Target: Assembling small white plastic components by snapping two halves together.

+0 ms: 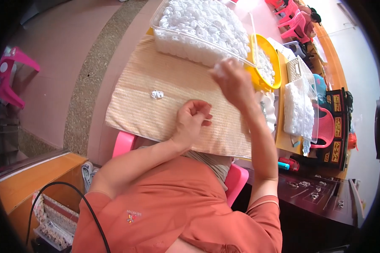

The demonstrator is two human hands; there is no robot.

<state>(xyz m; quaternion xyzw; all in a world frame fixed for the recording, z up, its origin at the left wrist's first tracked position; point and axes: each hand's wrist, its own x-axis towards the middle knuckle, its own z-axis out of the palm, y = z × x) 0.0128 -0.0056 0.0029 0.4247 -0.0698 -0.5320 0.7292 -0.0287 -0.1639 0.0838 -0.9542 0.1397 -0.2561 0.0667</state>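
Observation:
My left hand (193, 119) rests low over the tan ribbed cloth (135, 80), its fingers curled in toward the thumb. Whatever they hold, if anything, is hidden. My right hand (233, 80) is raised by the near right corner of a large clear bin (185, 34), which is heaped with small white plastic pieces (202, 19). Motion smears its fingers, and a whitish blur shows at their tips. A few white pieces with holes (157, 94) lie together on the cloth, left of my left hand.
Right of the bin stands a yellow basin (276, 59) holding more white pieces. Farther right are a clear container (314, 120) of white pieces and a white perforated basket (294, 67). Pink stools (8, 78) and chairs (297, 25) stand around; another person sits at the far right.

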